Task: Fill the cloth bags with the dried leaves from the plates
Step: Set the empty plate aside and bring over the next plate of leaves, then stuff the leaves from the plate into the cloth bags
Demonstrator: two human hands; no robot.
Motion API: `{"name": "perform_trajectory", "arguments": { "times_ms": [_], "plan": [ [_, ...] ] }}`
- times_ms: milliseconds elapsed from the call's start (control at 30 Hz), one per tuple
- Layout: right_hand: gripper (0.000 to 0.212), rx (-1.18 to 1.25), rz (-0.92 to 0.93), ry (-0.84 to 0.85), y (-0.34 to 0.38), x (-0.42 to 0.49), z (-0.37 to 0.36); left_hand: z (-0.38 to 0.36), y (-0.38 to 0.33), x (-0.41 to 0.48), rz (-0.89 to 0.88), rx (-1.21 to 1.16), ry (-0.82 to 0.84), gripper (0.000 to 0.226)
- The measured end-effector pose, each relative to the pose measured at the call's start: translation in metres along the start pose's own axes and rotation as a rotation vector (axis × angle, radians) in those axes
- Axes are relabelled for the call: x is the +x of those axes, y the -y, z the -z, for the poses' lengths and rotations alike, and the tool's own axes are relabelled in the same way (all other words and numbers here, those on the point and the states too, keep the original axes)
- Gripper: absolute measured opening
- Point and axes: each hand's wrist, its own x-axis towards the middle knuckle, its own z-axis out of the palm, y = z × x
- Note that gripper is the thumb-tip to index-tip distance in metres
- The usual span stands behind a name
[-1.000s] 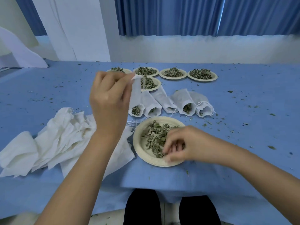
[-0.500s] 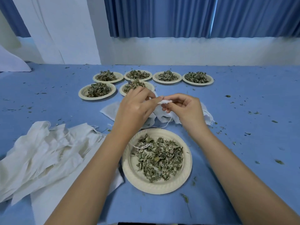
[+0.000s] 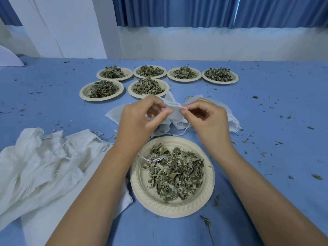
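Nearest, a plate (image 3: pixel 205 197) of dried leaves (image 3: pixel 174 172) is set just below the hands, with a heap of empty bags (image 3: pixel 42 166) to its left. Above it, one bag (image 3: pixel 173 110) is pinched at its mouth between the left hand (image 3: pixel 137 119) and right hand (image 3: pixel 206 121); the rim is best spread evenly and kept over the plate, though whether it is being opened or drawn shut cannot be told. Beyond, six heaped plates (image 3: pixel 102 88) are left untouched.
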Motion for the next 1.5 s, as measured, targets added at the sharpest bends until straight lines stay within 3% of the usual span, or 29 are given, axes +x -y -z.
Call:
{"name": "perform_trajectory", "arguments": {
  "times_ms": [100, 200, 367, 533, 733, 900, 967, 1067, 1200, 1300, 1400, 1500],
  "plan": [
    [0.005, -0.114, 0.105, 0.072, 0.003, -0.004, -0.003, -0.005, -0.006, 0.000, 0.157, -0.238, 0.091, 0.018],
    [0.006, -0.238, 0.218, 0.151, 0.003, -0.006, -0.005, -0.008, -0.007, -0.001, 0.301, -0.330, 0.164, 0.012],
    [0.004, -0.267, 0.234, 0.094, 0.001, 0.000, 0.004, -0.007, -0.005, -0.001, 0.372, -0.303, 0.061, 0.008],
    [0.004, -0.414, 0.329, 0.020, -0.001, 0.002, 0.005, -0.008, -0.007, -0.002, 0.281, -0.313, 0.195, 0.020],
    [0.005, -0.576, 0.542, 0.120, -0.002, 0.005, 0.009, -0.001, -0.002, -0.002, 0.084, -0.150, 0.170, 0.032],
    [0.006, -0.413, 0.465, -0.103, -0.001, -0.001, 0.004, -0.003, -0.005, -0.001, -0.053, 0.089, -0.176, 0.006],
    [0.007, -0.395, 0.463, -0.180, 0.001, -0.003, 0.001, -0.006, -0.010, -0.003, 0.094, -0.082, -0.109, 0.006],
    [0.008, -0.433, 0.518, -0.107, 0.003, -0.005, -0.007, -0.012, -0.019, -0.004, 0.434, -0.469, 0.069, 0.009],
    [0.008, -0.435, 0.598, 0.053, 0.004, -0.006, -0.011, -0.012, -0.020, -0.003, 0.596, -0.660, 0.015, 0.008],
    [0.013, -0.286, 0.400, 0.094, 0.008, -0.010, -0.011, -0.009, -0.017, -0.003, 0.610, -0.626, -0.030, 0.018],
    [0.008, 0.053, 0.044, 0.050, 0.012, -0.011, -0.012, -0.010, -0.019, -0.002, 0.491, -0.543, -0.020, 0.019],
    [0.010, 0.224, -0.119, 0.057, 0.012, -0.007, -0.008, -0.012, -0.020, -0.003, 0.383, -0.450, 0.029, 0.026]
  ]
}}
